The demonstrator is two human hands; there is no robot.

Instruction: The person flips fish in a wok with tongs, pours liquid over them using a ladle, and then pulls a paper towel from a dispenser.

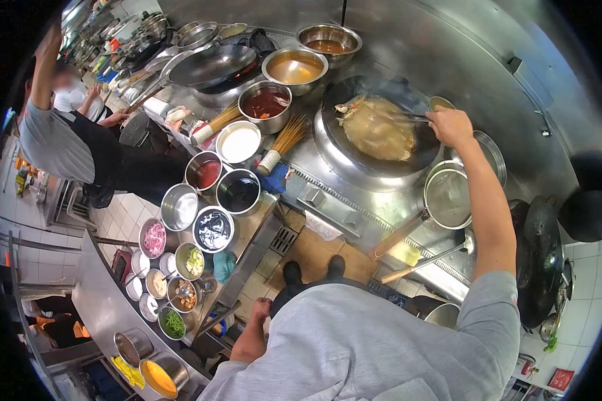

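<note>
My right hand (450, 127) is closed around a thin metal utensil (416, 117) that reaches over the far right side of the wok (334, 134); its exact kind is hidden. Inside the wok, brownish, bubbling liquid (378, 130) gives off steam, with a reddish-and-pale piece of food (352, 107) at its left edge. Just beyond my right hand lies a small round golden-brown thing (441, 103). My left hand (262, 309) hangs low at my side, fingers curled, near the steel counter's end, with nothing visible in it.
A wood-handled strainer (447, 196) and a ladle (435, 257) lie right of the wok. Bamboo brushes (289, 137) and bowls of sauce (265, 107) stand left. Ingredient bowls (174, 324) crowd the side counter. A co-worker (80, 147) stands at another wok (214, 67).
</note>
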